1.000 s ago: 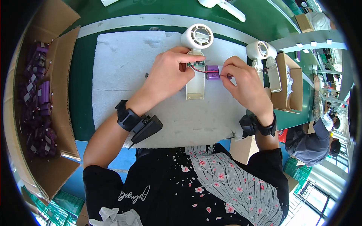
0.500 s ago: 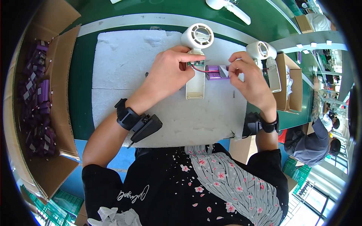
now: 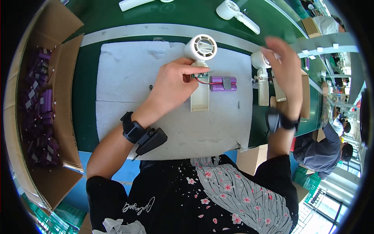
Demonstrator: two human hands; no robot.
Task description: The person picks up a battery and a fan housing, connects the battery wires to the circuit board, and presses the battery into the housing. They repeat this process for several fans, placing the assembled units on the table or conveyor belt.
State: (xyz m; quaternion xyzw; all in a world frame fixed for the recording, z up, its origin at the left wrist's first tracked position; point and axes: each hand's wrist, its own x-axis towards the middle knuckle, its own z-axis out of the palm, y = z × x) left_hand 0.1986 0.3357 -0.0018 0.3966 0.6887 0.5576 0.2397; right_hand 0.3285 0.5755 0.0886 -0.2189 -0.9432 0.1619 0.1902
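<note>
A white fan (image 3: 200, 93) gripped in the left hand (image 3: 173, 80), a purple battery (image 3: 218, 86) lying loose just right of that hand.
The left forefinger crosses the circuit board (image 3: 205, 74) atop the hollow handle (image 3: 200, 102); the right hand (image 3: 287, 66) is raised near a second fan (image 3: 263, 93), too blurred to tell whether it holds anything. The fan looks light and stiff, its smooth shell likely to slide, so the handle's bare edges on the near side of the left hand seem the safest hold. The battery looks dense, hard and slick, best taken by its sides, as the thin wires (image 3: 201, 82) look fragile. The fan's long axis runs near to far, round head (image 3: 190, 50) beyond the left hand; the battery's lies crosswise, wires leaving toward that hand.
</note>
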